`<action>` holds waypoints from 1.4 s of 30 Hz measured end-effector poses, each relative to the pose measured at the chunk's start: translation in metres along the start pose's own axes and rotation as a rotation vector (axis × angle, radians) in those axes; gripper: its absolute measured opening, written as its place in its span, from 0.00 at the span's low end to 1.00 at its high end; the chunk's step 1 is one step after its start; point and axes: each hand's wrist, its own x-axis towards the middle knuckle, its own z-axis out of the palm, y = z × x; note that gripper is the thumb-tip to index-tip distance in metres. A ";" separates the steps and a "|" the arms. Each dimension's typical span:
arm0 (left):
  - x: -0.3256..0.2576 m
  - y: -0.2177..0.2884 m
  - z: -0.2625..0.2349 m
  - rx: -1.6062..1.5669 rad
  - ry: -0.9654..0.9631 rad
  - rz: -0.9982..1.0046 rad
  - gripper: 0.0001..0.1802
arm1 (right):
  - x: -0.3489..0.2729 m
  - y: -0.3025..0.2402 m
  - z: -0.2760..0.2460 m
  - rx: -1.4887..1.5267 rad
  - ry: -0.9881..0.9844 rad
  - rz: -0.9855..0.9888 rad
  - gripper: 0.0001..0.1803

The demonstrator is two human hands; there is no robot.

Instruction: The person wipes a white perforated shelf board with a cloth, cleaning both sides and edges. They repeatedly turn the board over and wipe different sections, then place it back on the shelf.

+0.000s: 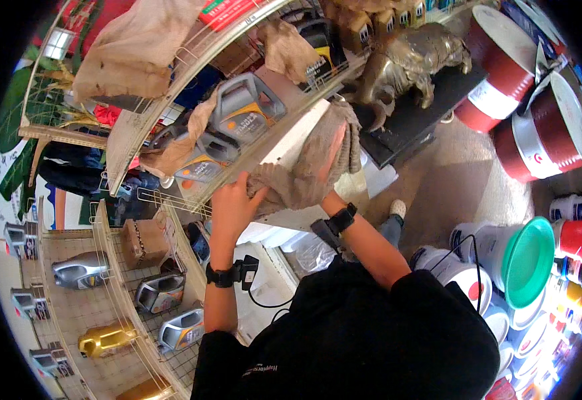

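Observation:
A grey-brown towel (pixel 314 157), bunched and creased with a pinkish stripe, hangs between my hands in front of a shelf. My left hand (pixel 234 203) grips the towel's left end, its thumb and forefinger around the edge. My right hand (pixel 331 198) is closed on the towel's lower right side; the folds hide most of its fingers. Just beyond my left hand, grey oil jugs (pixel 247 110) with yellow-and-dark labels stand on the shelf, and a brown rag (pixel 187 140) lies over some of them.
A bronze-coloured bull statue (pixel 407 63) stands on a black plinth (pixel 424 117) to the right. Red drums (pixel 541 133) and white tubs (pixel 467 283), one with a green lid (pixel 529 262), line the right side. Wire racks (pixel 117 267) with jugs and a carton (pixel 145 243) are at left.

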 end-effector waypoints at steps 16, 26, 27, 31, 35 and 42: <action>-0.021 0.008 -0.011 -0.041 -0.108 0.046 0.22 | 0.106 -0.121 -0.033 -0.684 -1.035 -0.762 0.06; -0.024 -0.008 0.008 0.012 0.082 0.024 0.22 | 0.094 -0.110 -0.002 -0.708 -0.904 -0.660 0.09; -0.026 -0.011 0.007 0.022 0.092 -0.035 0.21 | 0.078 -0.113 -0.004 -0.714 -0.905 -0.661 0.09; -0.033 -0.020 0.009 0.026 0.125 -0.094 0.18 | 0.033 -0.124 -0.012 -0.434 -0.732 -0.824 0.14; -0.037 -0.037 0.010 0.033 0.065 -0.050 0.17 | 0.019 -0.138 -0.011 -0.428 -0.743 -0.889 0.18; -0.040 -0.037 -0.007 -0.048 0.039 -0.056 0.17 | 0.097 -0.136 -0.019 -0.538 -1.195 -0.644 0.15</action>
